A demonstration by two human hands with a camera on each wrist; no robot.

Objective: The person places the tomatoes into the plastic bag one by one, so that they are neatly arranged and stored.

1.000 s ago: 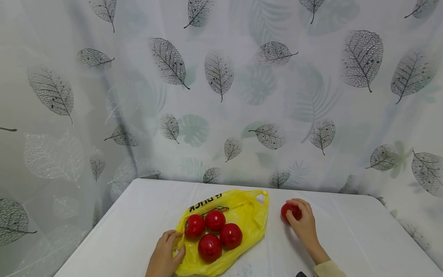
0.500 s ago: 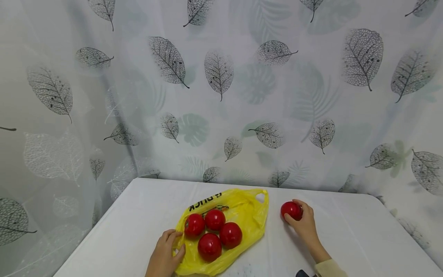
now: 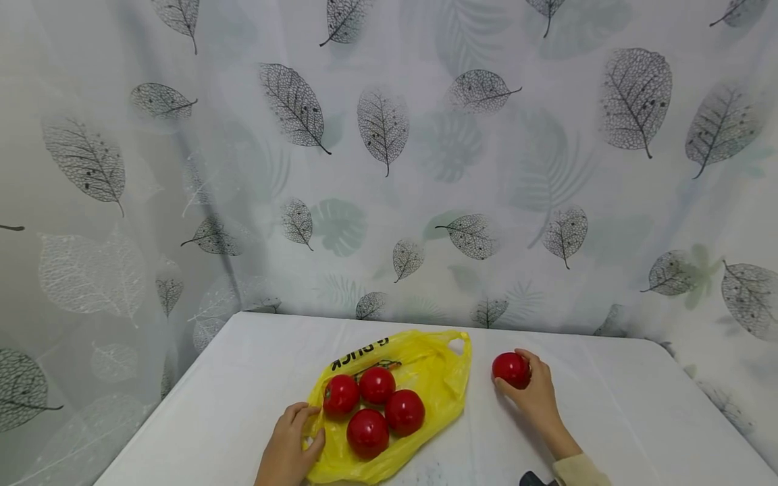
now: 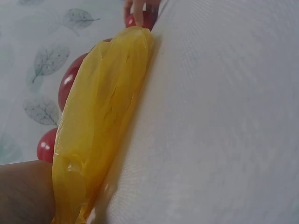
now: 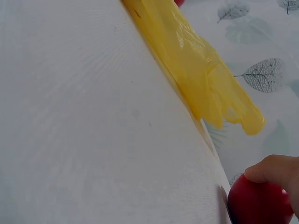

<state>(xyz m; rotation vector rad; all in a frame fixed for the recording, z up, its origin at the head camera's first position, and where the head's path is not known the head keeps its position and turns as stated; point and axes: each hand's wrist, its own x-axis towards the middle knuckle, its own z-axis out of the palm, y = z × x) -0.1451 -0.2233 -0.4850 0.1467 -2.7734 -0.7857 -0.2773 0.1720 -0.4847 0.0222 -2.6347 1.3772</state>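
A yellow plastic bag lies spread on the table, with several shiny red, tomato-like round fruits on it. At the bag's near left edge my left hand holds the plastic with curled fingers and thumb. The left wrist view has the yellow bag covering most of that hand. Right of the bag, my right hand grips another red tomato-like fruit, thumb on the near side and fingers on the far right side. In the right wrist view the thumb presses on this red fruit.
A white-covered table holds everything. Behind it hangs a pale curtain printed with leaves. A dark object shows beside the right sleeve at the bottom edge.
My right thumb has shifted left and down along the near side of the red fruit, and more of the fruit shows. The left hand and the bag have stayed put.
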